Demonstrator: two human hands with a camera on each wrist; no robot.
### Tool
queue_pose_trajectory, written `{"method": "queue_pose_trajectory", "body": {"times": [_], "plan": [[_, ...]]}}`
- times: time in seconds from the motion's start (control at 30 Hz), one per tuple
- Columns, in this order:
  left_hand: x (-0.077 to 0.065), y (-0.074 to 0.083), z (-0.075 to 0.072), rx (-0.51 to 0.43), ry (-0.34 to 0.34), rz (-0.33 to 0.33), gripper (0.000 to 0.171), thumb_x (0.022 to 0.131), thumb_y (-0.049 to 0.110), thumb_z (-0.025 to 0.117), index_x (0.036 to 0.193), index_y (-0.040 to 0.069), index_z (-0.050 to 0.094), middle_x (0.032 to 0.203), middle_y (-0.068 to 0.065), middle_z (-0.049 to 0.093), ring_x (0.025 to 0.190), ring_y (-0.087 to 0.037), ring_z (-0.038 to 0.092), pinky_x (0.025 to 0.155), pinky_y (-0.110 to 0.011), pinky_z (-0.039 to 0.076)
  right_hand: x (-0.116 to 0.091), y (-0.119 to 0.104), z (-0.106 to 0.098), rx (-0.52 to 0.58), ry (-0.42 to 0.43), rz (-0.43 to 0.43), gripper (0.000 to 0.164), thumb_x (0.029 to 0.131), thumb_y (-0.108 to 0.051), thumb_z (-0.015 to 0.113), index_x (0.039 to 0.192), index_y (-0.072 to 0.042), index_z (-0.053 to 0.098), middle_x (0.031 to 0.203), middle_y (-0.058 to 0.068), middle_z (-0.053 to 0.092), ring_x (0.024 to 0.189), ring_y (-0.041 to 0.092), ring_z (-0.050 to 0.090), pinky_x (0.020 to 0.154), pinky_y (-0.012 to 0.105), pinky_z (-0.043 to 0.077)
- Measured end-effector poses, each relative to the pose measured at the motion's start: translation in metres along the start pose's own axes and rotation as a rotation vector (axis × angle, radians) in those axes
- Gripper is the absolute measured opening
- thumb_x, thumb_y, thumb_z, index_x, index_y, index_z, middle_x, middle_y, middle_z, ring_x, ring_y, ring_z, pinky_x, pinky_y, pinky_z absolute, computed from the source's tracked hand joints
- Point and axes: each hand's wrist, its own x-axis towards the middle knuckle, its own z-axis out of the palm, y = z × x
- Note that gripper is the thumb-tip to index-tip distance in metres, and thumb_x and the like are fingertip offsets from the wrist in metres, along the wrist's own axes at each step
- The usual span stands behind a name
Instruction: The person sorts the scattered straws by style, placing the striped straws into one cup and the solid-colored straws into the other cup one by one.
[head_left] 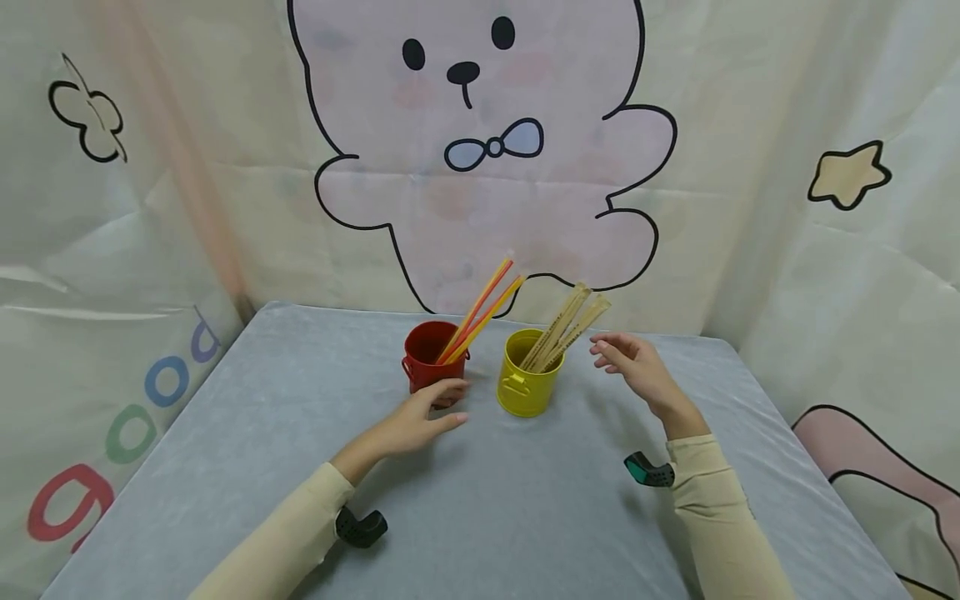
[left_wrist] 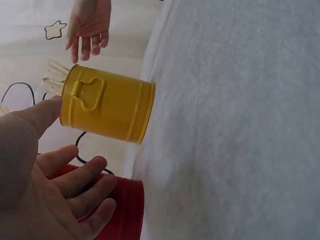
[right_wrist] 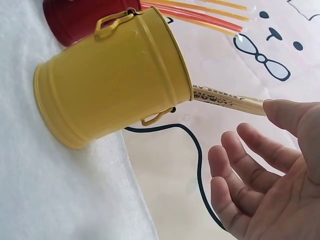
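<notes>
A small red metal bucket [head_left: 422, 377] holds several thin orange and yellow sticks [head_left: 477, 312] that look like straws, their tips in clear wrap. To its right stands a yellow metal bucket [head_left: 527, 395] with paper-wrapped chopsticks [head_left: 557, 337] bearing printed characters. My left hand [head_left: 408, 423] is in front of the red bucket, fingers spread and holding nothing; whether it touches the bucket I cannot tell. Right of the yellow bucket, my right hand [head_left: 637, 371] hovers with relaxed fingers and nothing in its grasp. In the right wrist view its thumb [right_wrist: 285, 115] overlaps the chopsticks' ends.
A pale blue cloth [head_left: 525, 517] covers the table under both buckets. Behind the table hangs a curtain [head_left: 735, 125] printed with a bear, and more printed fabric closes off the left and right sides. A dark wrist device [head_left: 362, 528] sits at each sleeve.
</notes>
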Motion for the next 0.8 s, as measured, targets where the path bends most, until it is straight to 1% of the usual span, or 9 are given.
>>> {"method": "queue_pose_trajectory", "body": {"times": [0.13, 0.23, 0.4, 0.53, 0.67, 0.8], "plan": [[-0.01, -0.001, -0.011, 0.026, -0.002, -0.021, 0.059, 0.1, 0.035, 0.063, 0.15, 0.01, 0.045, 0.146, -0.015, 0.055, 0.132, -0.033, 0.055, 0.112, -0.056, 0.045, -0.001, 0.0, 0.0, -0.012, 0.01, -0.011, 0.046, 0.107, -0.033, 0.05, 0.136, 0.002, 0.056, 0.111, -0.005, 0.066, 0.093, 0.005, 0.066, 0.083, 0.019, 0.054], [-0.018, 0.0, -0.02, 0.026, -0.003, -0.036, 0.059, 0.1, 0.036, 0.063, 0.15, 0.012, 0.044, 0.146, -0.013, 0.055, 0.132, -0.033, 0.054, 0.112, -0.058, 0.044, -0.002, 0.002, 0.001, -0.031, 0.025, -0.023, 0.043, 0.107, -0.03, 0.05, 0.136, 0.002, 0.057, 0.116, 0.005, 0.067, 0.094, 0.009, 0.067, 0.084, 0.021, 0.055], [-0.028, 0.003, -0.035, 0.04, 0.012, -0.013, 0.058, 0.101, 0.036, 0.061, 0.151, 0.011, 0.043, 0.145, -0.015, 0.057, 0.133, -0.035, 0.054, 0.114, -0.062, 0.038, -0.004, 0.003, 0.001, -0.094, 0.051, -0.068, 0.039, 0.106, -0.025, 0.053, 0.133, 0.002, 0.059, 0.123, 0.021, 0.066, 0.093, 0.01, 0.066, 0.083, 0.019, 0.053], [-0.033, 0.005, -0.048, 0.054, 0.031, -0.02, 0.056, 0.102, 0.033, 0.06, 0.15, 0.011, 0.043, 0.144, -0.014, 0.057, 0.135, -0.037, 0.052, 0.114, -0.063, 0.036, -0.004, 0.003, 0.001, -0.154, 0.062, -0.104, 0.038, 0.106, -0.024, 0.055, 0.132, 0.002, 0.06, 0.126, 0.024, 0.066, 0.091, 0.006, 0.064, 0.082, 0.018, 0.052], [-0.039, 0.001, -0.061, 0.082, 0.041, -0.045, 0.056, 0.102, 0.034, 0.059, 0.15, 0.011, 0.042, 0.144, -0.016, 0.057, 0.135, -0.042, 0.05, 0.114, -0.065, 0.035, -0.004, 0.004, 0.0, -0.186, 0.064, -0.119, 0.037, 0.106, -0.023, 0.055, 0.131, 0.002, 0.061, 0.125, 0.025, 0.067, 0.088, 0.001, 0.062, 0.079, 0.02, 0.052], [-0.045, -0.003, -0.075, 0.123, 0.046, -0.054, 0.055, 0.103, 0.035, 0.058, 0.15, 0.009, 0.044, 0.144, -0.02, 0.056, 0.133, -0.045, 0.051, 0.113, -0.065, 0.036, -0.001, 0.006, 0.0, -0.198, 0.061, -0.136, 0.035, 0.106, -0.022, 0.054, 0.13, 0.003, 0.061, 0.123, 0.025, 0.067, 0.088, 0.002, 0.062, 0.08, 0.025, 0.055]]}}
